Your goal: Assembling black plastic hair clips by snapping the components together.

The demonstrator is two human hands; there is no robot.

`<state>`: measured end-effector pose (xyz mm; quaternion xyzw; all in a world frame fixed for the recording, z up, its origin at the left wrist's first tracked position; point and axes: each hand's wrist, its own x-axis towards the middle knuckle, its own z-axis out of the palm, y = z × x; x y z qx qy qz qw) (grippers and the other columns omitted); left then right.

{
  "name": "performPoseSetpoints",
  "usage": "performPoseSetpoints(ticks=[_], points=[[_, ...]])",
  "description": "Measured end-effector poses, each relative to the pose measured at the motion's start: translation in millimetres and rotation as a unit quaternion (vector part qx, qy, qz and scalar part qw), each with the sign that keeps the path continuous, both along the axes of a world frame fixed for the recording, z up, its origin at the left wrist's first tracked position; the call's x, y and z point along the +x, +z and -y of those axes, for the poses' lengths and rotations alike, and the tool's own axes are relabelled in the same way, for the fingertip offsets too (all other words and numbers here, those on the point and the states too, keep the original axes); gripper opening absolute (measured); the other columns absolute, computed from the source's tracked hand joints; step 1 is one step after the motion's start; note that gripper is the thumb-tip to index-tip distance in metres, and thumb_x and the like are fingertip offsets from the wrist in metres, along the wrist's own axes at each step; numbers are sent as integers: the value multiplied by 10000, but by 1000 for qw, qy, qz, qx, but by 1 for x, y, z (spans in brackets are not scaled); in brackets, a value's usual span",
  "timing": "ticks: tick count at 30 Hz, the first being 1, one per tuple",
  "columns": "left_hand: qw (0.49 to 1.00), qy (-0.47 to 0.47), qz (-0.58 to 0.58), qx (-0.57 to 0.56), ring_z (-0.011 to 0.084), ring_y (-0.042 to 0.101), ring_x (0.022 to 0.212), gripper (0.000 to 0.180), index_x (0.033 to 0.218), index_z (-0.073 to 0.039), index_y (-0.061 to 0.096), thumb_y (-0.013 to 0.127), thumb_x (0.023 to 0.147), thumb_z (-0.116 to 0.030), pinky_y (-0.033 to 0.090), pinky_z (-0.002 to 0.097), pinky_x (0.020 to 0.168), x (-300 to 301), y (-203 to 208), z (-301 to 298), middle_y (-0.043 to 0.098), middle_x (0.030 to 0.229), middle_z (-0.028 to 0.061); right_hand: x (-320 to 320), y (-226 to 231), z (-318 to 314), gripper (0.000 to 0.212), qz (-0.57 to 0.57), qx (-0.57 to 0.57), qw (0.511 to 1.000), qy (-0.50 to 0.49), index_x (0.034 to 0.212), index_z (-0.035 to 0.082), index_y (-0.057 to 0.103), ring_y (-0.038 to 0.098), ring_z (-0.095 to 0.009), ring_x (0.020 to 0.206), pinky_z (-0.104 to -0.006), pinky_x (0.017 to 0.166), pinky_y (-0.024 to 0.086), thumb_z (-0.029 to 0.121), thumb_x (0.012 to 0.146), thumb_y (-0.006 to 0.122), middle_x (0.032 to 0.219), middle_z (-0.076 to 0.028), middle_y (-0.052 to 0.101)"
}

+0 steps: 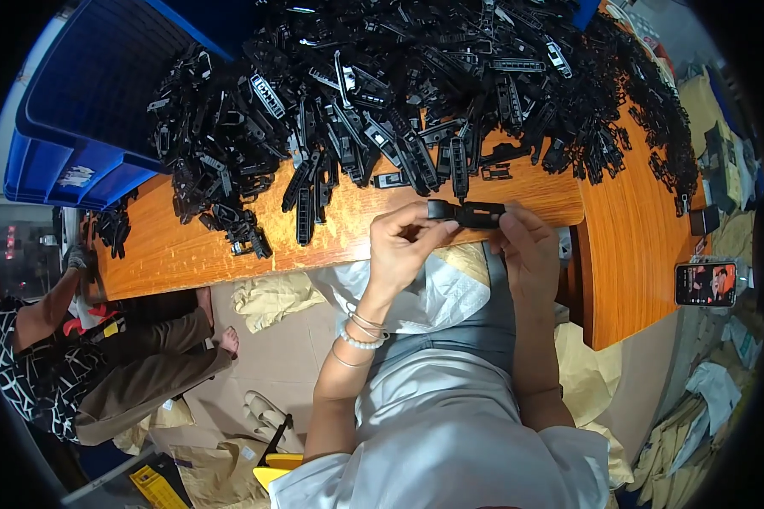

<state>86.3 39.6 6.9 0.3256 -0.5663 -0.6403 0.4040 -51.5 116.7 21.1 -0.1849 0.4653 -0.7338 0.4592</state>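
Observation:
Over the front edge of the wooden table, a long black plastic part [469, 214] is held level between my two hands. My left hand [401, 246] pinches its left end, thumb below and fingers behind. At the other end, my right hand [530, 246] grips it near a slotted opening. Whether it is one piece or two joined pieces, I cannot tell. Just beyond my hands lies a large heap of similar black plastic parts [433, 85], some long and ribbed. A single ribbed strip [459, 165] points toward my fingers.
A blue plastic crate [81, 170] stands at the far left of the wooden table [348, 233]. A phone [706, 284] is propped at the right edge. Another person [102, 365] sits at the left. Paper sacks [276, 301] lie on the floor.

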Motion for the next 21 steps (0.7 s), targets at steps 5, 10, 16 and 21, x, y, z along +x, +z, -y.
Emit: performPoseSetpoints(ticks=[5, 10, 16, 21], points=[[998, -3, 36, -49, 51, 544, 573, 87, 804, 31, 640, 641, 718, 48, 430, 190, 510, 7, -1, -1, 639, 730, 26, 1, 3, -2, 119, -56, 46, 997, 34, 872, -36, 615, 515, -89, 567, -195, 524, 383, 60, 807, 585, 690, -59, 600], [963, -2, 132, -235, 34, 534, 598, 7, 741, 24, 624, 625, 736, 27, 414, 185, 521, 6, 12, 0, 628, 709, 19, 5, 5, -2, 104, -103, 74, 992, 24, 838, -35, 621, 492, -83, 557, -190, 519, 363, 58, 795, 603, 677, -48, 582], [992, -95, 66, 55, 11, 461, 578, 49, 756, 7, 598, 636, 762, -24, 348, 172, 497, 5, 14, 2, 582, 663, -21, 9, 0, -7, 81, -290, 55, 955, 36, 812, -44, 619, 489, -96, 647, -205, 579, 385, -10, 739, 628, 762, -34, 551], [990, -102, 16, 94, 20, 434, 580, 62, 765, 17, 595, 631, 774, -33, 322, 168, 509, 4, 20, -3, 543, 677, -26, 15, 1, -4, 185, -129, 37, 991, 24, 875, -78, 603, 560, -108, 769, -218, 686, 442, 21, 732, 665, 834, -48, 562]])
